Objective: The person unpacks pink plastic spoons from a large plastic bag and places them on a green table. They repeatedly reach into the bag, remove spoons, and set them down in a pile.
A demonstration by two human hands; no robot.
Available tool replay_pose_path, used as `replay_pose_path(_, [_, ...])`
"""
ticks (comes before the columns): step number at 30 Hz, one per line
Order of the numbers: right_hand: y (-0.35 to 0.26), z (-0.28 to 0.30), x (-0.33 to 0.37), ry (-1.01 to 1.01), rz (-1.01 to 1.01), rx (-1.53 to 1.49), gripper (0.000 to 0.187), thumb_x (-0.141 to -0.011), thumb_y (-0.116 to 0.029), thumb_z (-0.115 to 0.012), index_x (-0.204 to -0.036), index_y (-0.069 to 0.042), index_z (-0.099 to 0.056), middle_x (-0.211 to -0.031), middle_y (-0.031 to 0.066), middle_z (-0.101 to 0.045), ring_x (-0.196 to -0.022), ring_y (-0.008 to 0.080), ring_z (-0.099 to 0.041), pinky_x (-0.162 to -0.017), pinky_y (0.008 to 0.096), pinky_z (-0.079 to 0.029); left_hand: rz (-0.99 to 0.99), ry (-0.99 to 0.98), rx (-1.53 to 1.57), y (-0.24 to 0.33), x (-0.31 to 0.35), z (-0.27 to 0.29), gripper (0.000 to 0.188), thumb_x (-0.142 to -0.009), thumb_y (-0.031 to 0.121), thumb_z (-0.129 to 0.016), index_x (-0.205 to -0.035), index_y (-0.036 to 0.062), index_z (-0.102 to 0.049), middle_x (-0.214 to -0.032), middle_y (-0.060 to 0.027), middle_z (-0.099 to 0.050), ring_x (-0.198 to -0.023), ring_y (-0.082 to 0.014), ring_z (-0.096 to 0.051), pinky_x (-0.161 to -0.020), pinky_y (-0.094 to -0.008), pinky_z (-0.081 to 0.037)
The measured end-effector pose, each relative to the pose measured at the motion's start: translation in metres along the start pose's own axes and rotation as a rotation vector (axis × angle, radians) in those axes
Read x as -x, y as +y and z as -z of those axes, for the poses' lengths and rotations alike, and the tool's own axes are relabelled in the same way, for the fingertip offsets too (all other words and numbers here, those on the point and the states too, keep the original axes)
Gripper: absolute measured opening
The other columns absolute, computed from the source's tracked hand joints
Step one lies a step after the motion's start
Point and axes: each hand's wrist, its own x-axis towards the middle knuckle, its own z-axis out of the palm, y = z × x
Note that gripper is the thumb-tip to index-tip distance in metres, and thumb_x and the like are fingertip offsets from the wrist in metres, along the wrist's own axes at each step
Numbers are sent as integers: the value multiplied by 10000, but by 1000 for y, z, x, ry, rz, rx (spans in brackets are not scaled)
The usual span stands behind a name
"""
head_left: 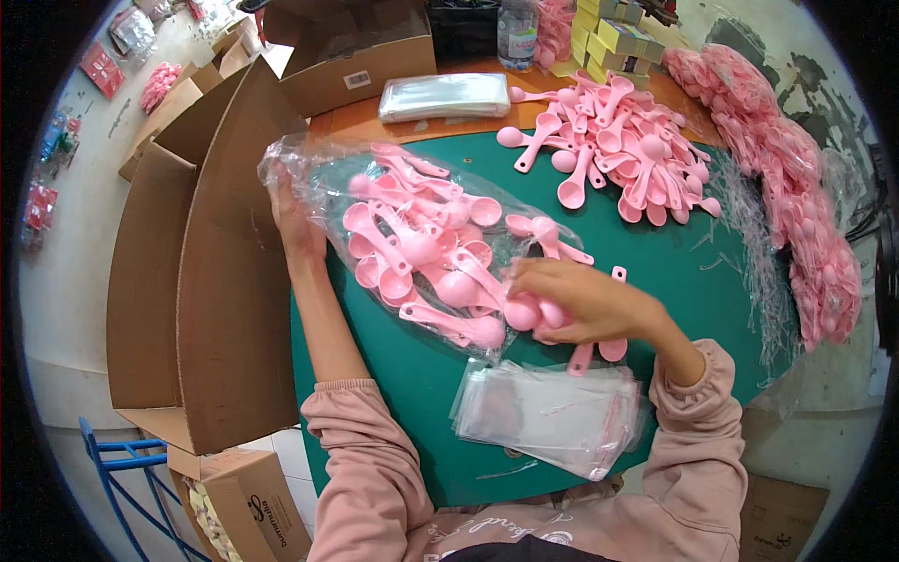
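A large clear plastic bag lies slanted across the green tabletop, with several pink measuring spoons inside it. My left hand grips the bag's far-left end, its fingers partly hidden by the film. By the bag's near-right side, my right hand is closed around pink measuring spoons, whose round bowls show at its fingers. Pink spoon handles and bowls stick out below and beside that hand. Just in front of it lies a stack of small clear plastic sleeves.
A heap of loose pink spoons covers the far right. Bagged pink spoons line the right edge. Clear bags lie at the back, near a water bottle and yellow boxes. A tall open carton borders the left.
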Motion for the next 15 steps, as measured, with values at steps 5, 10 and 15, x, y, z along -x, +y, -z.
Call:
replay_pose_path(5, [6, 41, 29, -36, 146, -90, 448, -659, -141, -692, -1058, -28, -522, -1177, 96, -497, -1121, 222, -450, -939, 339, -348, 33, 39, -440, -18, 1, -4, 504, -861, 247, -526, -1276, 39, -329, -1210, -107, -445, -1098, -192, -433, -916, -309, -342])
replay_pose_path(10, [-1, 54, 48, 239, -231, 47, 364, -680, -239, -694, -903, 5, -543, -858, 100, -581, -832, 238, -553, -727, 329, -432, -35, 97, -791, -33, -7, 14, 493, -837, 152, -531, -1269, 18, -336, -1227, -132, -441, -1121, -218, -419, -929, -303, -331])
replay_pose_path(15, [-5, 14, 36, 394, -428, 610, 591, -636, -351, -705, -1031, 25, -480, -1034, 144, -477, -906, 301, -483, -771, 376, -397, -13, 91, -803, -35, -10, 19, 477, -827, 163, -544, -1247, 16, -373, -1214, -134, -456, -1114, -220, -429, -929, -304, -332])
